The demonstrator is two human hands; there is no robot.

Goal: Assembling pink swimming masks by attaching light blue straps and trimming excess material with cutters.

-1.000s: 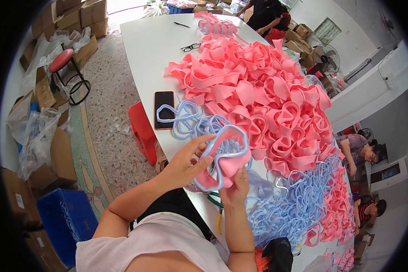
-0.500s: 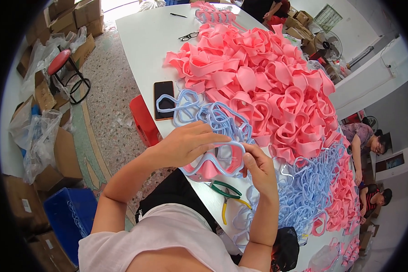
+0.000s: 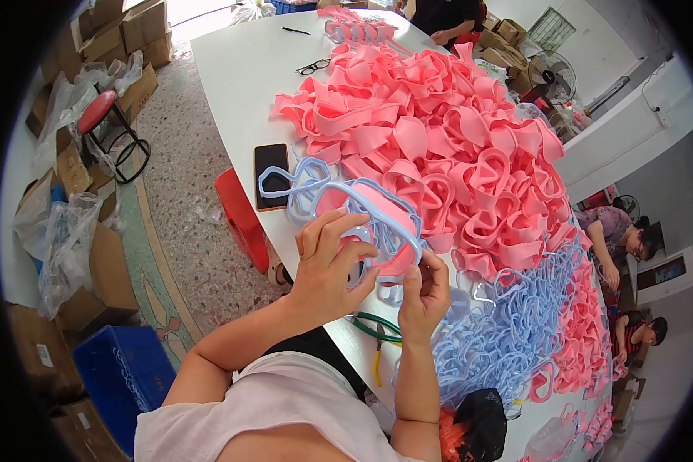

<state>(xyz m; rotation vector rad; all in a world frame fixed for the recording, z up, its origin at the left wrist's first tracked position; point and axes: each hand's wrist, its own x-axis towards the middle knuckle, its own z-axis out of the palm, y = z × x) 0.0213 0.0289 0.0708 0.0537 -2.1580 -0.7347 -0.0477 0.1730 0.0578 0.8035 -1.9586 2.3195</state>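
A diving mask (image 3: 408, 231) with a pink soft skirt and a light blue frame is held up over the table's near edge, tilted on its side. My left hand (image 3: 323, 266) grips its left side with curled fingers, thumb below. At the lower right corner, my right hand (image 3: 425, 300) pinches the frame between thumb and fingers. Light blue frames (image 3: 304, 179) lie tangled just beyond the mask. Below my hands a green-handled tool (image 3: 377, 326) and a yellow-handled tool (image 3: 377, 363) rest on the tabletop, partly hidden by my right forearm.
Pink mask skirts (image 3: 439, 146) are heaped across the white table (image 3: 235, 69). Blue frames (image 3: 493, 331) pile up at right. A phone (image 3: 271, 173), glasses (image 3: 313, 67) and a pen (image 3: 296, 31) lie at left. Beside the table stand a red stool (image 3: 240, 219) and a blue bin (image 3: 123, 377). Other people sit around.
The mask has turned from facing me to edge-on and risen slightly away from me. My left hand has shifted from its top edge to its left side; my right hand stays at the right end.
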